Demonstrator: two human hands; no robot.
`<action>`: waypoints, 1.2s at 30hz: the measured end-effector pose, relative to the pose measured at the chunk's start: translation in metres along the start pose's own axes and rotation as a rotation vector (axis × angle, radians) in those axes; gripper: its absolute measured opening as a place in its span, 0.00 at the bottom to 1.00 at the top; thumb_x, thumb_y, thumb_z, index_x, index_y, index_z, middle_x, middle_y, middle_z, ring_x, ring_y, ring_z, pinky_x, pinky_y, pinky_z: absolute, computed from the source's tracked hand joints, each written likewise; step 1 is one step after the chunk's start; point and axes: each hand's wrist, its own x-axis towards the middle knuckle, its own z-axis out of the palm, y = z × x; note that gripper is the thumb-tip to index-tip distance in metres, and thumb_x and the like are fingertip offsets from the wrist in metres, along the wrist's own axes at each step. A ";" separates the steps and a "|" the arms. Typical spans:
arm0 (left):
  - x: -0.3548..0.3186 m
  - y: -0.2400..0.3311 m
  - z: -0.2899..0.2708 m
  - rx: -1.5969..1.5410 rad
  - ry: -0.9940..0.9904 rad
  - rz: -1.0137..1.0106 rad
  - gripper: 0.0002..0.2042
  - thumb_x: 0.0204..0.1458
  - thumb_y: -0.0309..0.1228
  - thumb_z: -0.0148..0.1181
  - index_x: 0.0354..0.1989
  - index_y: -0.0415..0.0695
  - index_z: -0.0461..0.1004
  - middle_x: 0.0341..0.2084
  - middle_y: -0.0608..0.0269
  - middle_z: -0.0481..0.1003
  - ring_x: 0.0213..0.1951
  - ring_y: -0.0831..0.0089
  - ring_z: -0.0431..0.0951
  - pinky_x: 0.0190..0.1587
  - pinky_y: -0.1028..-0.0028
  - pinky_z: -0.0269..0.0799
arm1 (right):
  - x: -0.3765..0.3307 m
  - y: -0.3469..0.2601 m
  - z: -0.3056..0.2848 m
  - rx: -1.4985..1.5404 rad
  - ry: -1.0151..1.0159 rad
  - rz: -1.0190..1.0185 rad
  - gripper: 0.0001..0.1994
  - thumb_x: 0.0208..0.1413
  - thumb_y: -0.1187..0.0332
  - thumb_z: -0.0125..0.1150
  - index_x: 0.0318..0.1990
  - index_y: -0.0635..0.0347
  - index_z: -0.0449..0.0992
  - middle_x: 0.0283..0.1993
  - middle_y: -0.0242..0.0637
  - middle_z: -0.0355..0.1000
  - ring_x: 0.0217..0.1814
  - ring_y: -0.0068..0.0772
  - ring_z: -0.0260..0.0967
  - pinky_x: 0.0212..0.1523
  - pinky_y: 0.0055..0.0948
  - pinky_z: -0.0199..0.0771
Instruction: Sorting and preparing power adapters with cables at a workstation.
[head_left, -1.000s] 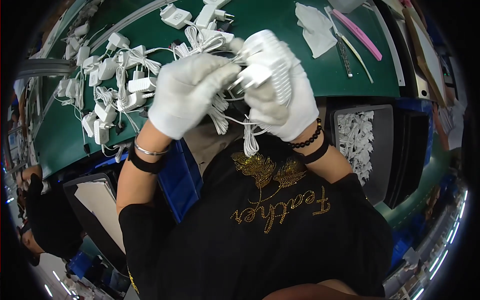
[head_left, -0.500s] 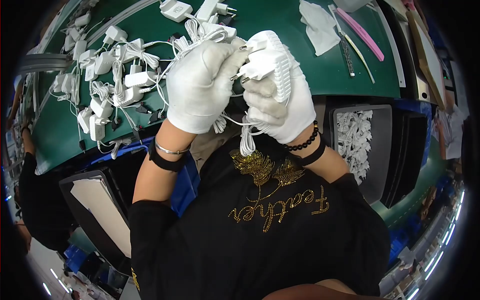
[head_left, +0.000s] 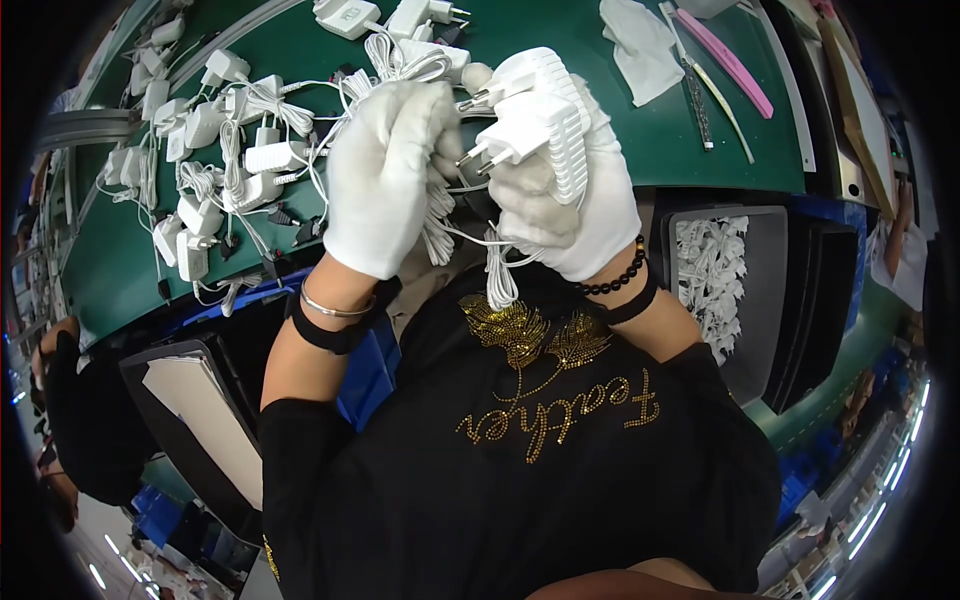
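Two white plug-in power adapters (head_left: 520, 125) are stacked side by side in my right hand (head_left: 590, 190), which wears a white glove. Their metal pins point left. My left hand (head_left: 385, 175), gloved too, is curled just left of those pins, with a small gap between. Its fingertips are partly turned away and blurred, so what they pinch, if anything, is hidden. A coiled white cable (head_left: 437, 225) hangs along the inner edge of my left hand. Another tied cable bundle (head_left: 499, 275) dangles below my right hand, joined by a thin lead.
Many white adapters with tied cables (head_left: 205, 125) are heaped on the green table (head_left: 530, 22) at the left. A white cloth (head_left: 640, 50), a pink strip (head_left: 725, 62) and a pen (head_left: 697, 110) lie far right. A grey bin (head_left: 765, 300) holds small white pieces.
My left hand has drawn back from the plug pins, leftward. The adapters in my right hand have tipped slightly, and their pins show more fully.
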 end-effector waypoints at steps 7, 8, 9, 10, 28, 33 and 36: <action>0.000 -0.019 0.005 0.344 0.061 0.412 0.08 0.57 0.33 0.61 0.35 0.41 0.74 0.23 0.67 0.74 0.24 0.75 0.75 0.27 0.77 0.71 | 0.000 0.002 -0.004 0.023 0.034 -0.024 0.26 0.65 0.43 0.44 0.53 0.57 0.71 0.39 0.33 0.75 0.30 0.23 0.72 0.28 0.24 0.76; 0.004 -0.024 0.002 0.515 0.070 0.541 0.07 0.55 0.32 0.63 0.35 0.43 0.74 0.23 0.67 0.74 0.24 0.73 0.76 0.26 0.77 0.72 | 0.000 0.006 -0.002 0.025 0.100 -0.055 0.26 0.65 0.43 0.44 0.53 0.57 0.71 0.39 0.33 0.74 0.30 0.23 0.71 0.27 0.23 0.76; 0.006 -0.026 0.001 0.686 0.078 0.670 0.07 0.53 0.31 0.65 0.35 0.44 0.74 0.23 0.66 0.74 0.24 0.71 0.76 0.26 0.76 0.72 | 0.001 0.008 0.000 0.026 0.166 -0.085 0.27 0.65 0.42 0.44 0.53 0.57 0.71 0.39 0.33 0.74 0.30 0.22 0.71 0.26 0.22 0.75; 0.005 -0.024 0.001 0.686 0.077 0.670 0.07 0.53 0.31 0.65 0.35 0.44 0.74 0.23 0.66 0.74 0.24 0.71 0.76 0.26 0.76 0.72 | 0.001 0.009 0.001 0.027 0.233 -0.116 0.27 0.65 0.42 0.44 0.53 0.56 0.71 0.39 0.33 0.74 0.29 0.21 0.71 0.26 0.22 0.75; -0.002 -0.014 0.006 0.459 0.007 0.323 0.06 0.50 0.29 0.66 0.34 0.43 0.76 0.25 0.61 0.76 0.24 0.66 0.78 0.27 0.72 0.73 | -0.003 0.001 -0.012 0.048 0.083 -0.116 0.23 0.66 0.48 0.47 0.54 0.59 0.71 0.46 0.35 0.75 0.46 0.25 0.76 0.44 0.23 0.79; 0.004 -0.024 0.000 0.578 -0.052 0.492 0.07 0.51 0.31 0.66 0.34 0.43 0.76 0.24 0.59 0.76 0.25 0.65 0.78 0.27 0.71 0.73 | -0.001 0.008 -0.009 -0.045 0.196 -0.189 0.24 0.66 0.46 0.47 0.54 0.58 0.71 0.44 0.34 0.76 0.41 0.24 0.76 0.38 0.22 0.79; 0.001 -0.022 0.002 0.538 -0.090 0.392 0.07 0.51 0.32 0.66 0.33 0.43 0.75 0.24 0.59 0.75 0.25 0.64 0.77 0.28 0.70 0.73 | 0.001 0.011 0.002 -0.137 0.328 -0.217 0.26 0.65 0.44 0.44 0.55 0.57 0.71 0.36 0.33 0.74 0.27 0.22 0.67 0.25 0.21 0.69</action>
